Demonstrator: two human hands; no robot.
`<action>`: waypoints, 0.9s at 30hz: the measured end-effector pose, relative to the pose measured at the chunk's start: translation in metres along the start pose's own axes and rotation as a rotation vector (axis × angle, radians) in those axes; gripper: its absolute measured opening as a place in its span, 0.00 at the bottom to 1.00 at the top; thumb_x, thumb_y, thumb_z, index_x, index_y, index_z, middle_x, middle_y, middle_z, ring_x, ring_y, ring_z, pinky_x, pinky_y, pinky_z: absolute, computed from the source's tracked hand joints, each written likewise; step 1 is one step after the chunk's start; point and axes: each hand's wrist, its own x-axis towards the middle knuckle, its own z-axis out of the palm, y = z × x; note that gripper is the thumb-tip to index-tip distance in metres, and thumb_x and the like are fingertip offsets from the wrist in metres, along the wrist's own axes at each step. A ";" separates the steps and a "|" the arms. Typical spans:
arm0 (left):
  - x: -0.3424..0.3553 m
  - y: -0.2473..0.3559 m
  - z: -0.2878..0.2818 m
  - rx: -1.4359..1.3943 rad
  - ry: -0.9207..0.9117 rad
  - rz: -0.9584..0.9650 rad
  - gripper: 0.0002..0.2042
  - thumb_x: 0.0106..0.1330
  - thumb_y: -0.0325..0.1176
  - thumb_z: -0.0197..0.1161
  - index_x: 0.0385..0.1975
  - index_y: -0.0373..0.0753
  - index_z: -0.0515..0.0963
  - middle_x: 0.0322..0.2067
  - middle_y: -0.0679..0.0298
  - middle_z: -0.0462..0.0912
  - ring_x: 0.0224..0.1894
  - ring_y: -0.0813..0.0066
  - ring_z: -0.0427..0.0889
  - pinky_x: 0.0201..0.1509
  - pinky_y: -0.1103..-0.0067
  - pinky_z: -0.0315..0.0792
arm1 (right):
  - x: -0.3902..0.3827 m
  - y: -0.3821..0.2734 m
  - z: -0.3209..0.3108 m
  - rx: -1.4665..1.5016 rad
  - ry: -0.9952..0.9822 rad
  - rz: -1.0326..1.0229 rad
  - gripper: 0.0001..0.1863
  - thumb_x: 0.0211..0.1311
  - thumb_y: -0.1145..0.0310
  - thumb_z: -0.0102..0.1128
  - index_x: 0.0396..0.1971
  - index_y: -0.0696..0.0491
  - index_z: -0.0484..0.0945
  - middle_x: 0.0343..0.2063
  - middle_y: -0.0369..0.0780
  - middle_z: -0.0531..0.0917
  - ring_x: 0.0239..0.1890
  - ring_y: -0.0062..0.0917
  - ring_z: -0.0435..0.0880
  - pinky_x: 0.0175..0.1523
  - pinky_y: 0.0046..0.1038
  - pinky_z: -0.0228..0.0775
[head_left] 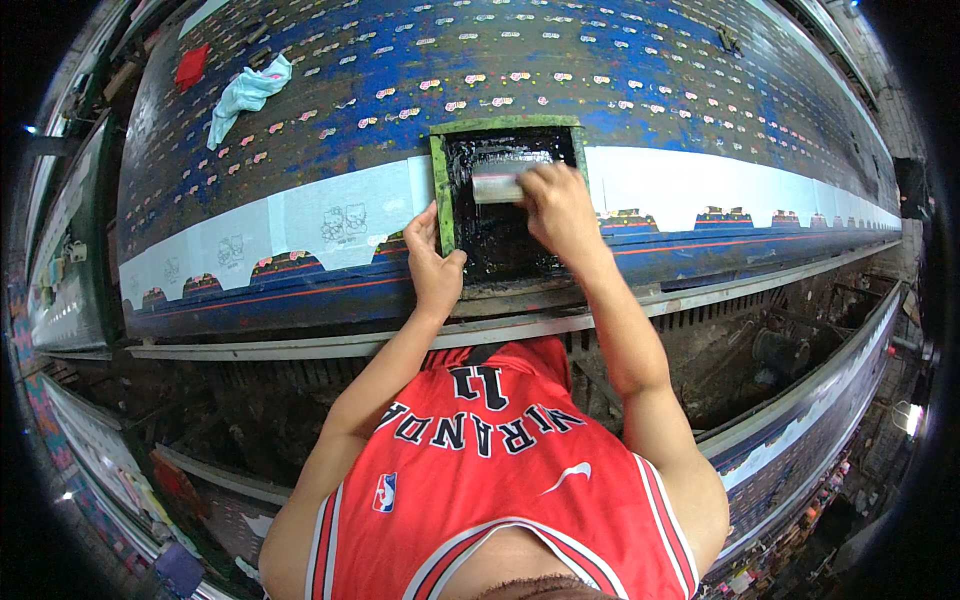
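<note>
A screen printing frame (437,160) with green edges lies on the long table, its mesh dark with wet black ink (500,245). My left hand (434,268) grips the frame's left side near its lower corner, thumb over the edge. Inside the frame, my right hand (560,212) is closed round a squeegee (494,184), whose pale, shiny blade lies crosswise on the inked mesh. Its grip is mostly covered by my fingers. White cloth pieces (285,225) run along the table; those left of the frame carry black outline drawings of cartoon figures.
The blue and dark table (400,60) is dotted with small colourful prints. A pale blue rag (247,95) and a red cloth (192,67) lie at the far left. A metal rail (350,345) follows the near edge. Another long table (800,450) stands at the lower right.
</note>
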 end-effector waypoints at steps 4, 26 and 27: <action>-0.001 -0.001 0.000 -0.002 0.008 0.005 0.39 0.51 0.09 0.56 0.69 0.30 0.58 0.74 0.40 0.65 0.80 0.49 0.63 0.85 0.62 0.55 | -0.075 -0.031 -0.009 0.049 0.013 -0.059 0.19 0.51 0.80 0.67 0.46 0.56 0.83 0.47 0.44 0.85 0.54 0.41 0.83 0.60 0.44 0.72; -0.045 0.009 0.252 -0.134 0.003 0.159 0.39 0.51 0.08 0.57 0.67 0.35 0.58 0.74 0.43 0.63 0.80 0.50 0.63 0.86 0.58 0.53 | -0.160 0.166 -0.144 0.093 -0.027 0.060 0.19 0.55 0.80 0.67 0.49 0.57 0.85 0.50 0.44 0.86 0.55 0.41 0.83 0.63 0.42 0.73; -0.047 0.009 0.264 -0.132 0.001 0.147 0.39 0.51 0.08 0.55 0.67 0.34 0.58 0.74 0.43 0.63 0.80 0.50 0.63 0.86 0.58 0.53 | -0.164 0.176 -0.149 0.095 -0.043 0.068 0.18 0.56 0.79 0.67 0.49 0.58 0.85 0.50 0.44 0.86 0.55 0.41 0.83 0.63 0.43 0.73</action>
